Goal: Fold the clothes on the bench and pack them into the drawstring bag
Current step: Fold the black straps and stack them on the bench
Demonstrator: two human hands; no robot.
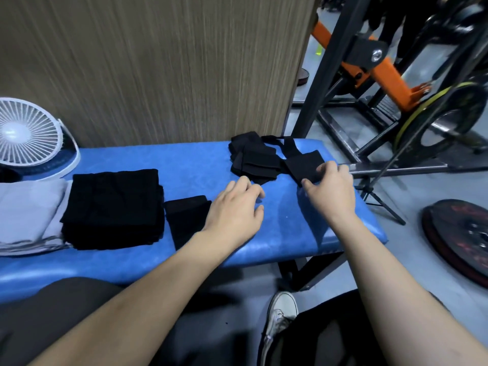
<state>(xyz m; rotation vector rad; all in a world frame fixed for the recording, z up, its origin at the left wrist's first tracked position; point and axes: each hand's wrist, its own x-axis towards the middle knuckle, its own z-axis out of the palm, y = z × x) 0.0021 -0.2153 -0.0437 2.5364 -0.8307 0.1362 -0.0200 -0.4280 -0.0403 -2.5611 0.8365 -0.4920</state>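
Both hands over the bench [290, 223]: right hand [330, 188] pinches a black cloth [303, 165] at the far right end, left hand [235, 210] hovers relaxed, empty, just beside it

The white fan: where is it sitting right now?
In the head view, the white fan stands at the far left end of the blue bench, against the wood-grain wall, just behind the folded grey cloth.
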